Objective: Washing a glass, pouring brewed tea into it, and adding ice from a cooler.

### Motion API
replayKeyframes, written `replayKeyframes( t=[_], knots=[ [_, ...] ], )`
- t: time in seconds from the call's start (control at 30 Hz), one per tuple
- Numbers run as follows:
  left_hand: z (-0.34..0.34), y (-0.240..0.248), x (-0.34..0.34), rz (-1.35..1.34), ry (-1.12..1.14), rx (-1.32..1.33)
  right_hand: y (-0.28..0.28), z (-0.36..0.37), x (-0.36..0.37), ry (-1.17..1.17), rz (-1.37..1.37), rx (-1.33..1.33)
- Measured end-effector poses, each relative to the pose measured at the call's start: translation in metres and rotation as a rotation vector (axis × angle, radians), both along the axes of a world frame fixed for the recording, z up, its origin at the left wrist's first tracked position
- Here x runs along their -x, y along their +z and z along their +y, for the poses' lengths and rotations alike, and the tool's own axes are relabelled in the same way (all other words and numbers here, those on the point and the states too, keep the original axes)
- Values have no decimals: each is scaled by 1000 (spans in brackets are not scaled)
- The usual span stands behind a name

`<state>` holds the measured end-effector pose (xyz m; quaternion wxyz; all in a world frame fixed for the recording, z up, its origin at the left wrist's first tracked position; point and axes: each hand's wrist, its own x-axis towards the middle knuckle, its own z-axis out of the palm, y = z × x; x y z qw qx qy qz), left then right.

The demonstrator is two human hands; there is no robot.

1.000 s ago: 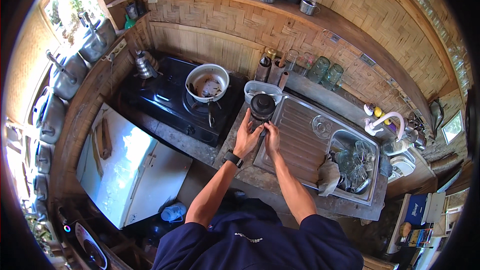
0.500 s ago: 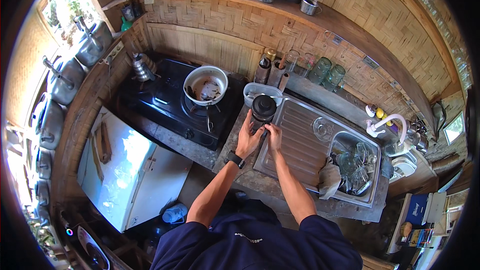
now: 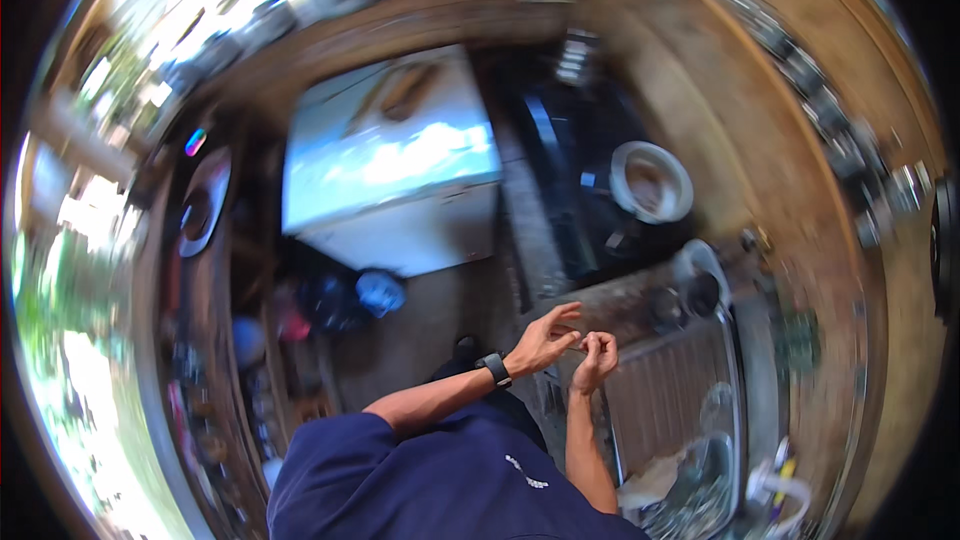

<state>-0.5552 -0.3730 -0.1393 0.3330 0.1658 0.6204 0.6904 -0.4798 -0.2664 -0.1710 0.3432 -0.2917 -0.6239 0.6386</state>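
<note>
My left hand (image 3: 545, 342), with a black watch (image 3: 494, 370) on its wrist, has its fingers partly stretched out and apart. Its lower fingertips meet my right hand (image 3: 597, 360), whose fingers are curled in a pinch; anything small between them is too blurred to make out. Both hands are over the counter edge, left of the drainboard (image 3: 665, 395). Apart from them, the dark lidded container (image 3: 702, 292) stands on the counter at the drainboard's far end, beside a pale tub (image 3: 697, 262).
A pale pot (image 3: 652, 183) sits on the black stove (image 3: 565, 190). The white chest-like appliance (image 3: 400, 225) is at the upper left. Blurred glassware fills the sink (image 3: 735, 470) at the lower right, near a pale faucet (image 3: 785, 495). Shelves (image 3: 200, 340) run along the left.
The dark lidded container has been let go and left on the counter. Both hands have drawn back together. My view has swung left, towards the white appliance.
</note>
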Motion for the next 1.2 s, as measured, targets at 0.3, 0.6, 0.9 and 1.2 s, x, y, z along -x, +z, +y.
replayKeyframes(
  t=[0.3,0.6,0.9,1.2],
  knots=[
    [-192,1,-44,17,714,-5,2,-172,54,957,-78,-21],
    [-374,10,-154,130,1499,197,32,-399,22,1745,-78,-71],
    [-516,-12,-242,101,1860,161,32,-578,-10,2030,-386,67],
    [-622,-42,-226,-223,2126,-231,-3,-727,60,2074,-571,30]
  ],
)
